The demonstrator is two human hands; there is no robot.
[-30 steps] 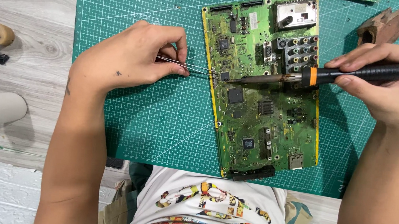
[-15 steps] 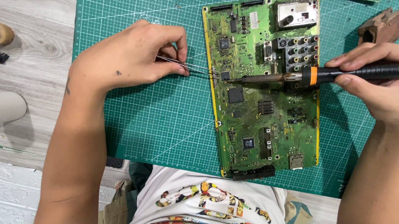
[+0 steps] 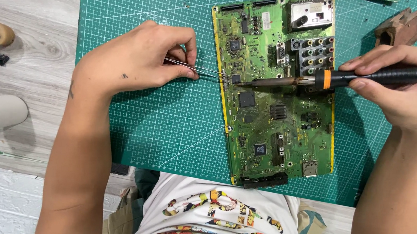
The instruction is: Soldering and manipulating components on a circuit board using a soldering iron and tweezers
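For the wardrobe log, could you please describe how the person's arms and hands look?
Both arms are bare, with no sleeves, gloves, rings or watch in view. The left hand has a small dark mark on its back, with another near the wrist. The right hand shows no markings.

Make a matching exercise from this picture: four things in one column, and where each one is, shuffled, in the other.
Things:
1. soldering iron
2. tweezers
3. circuit board
4. block of wood

Places:
A. flat on the green cutting mat
B. in the left hand
C. at the top right of the mat
D. in the right hand

Pairs: 1-D, 2-B, 3-A, 4-C
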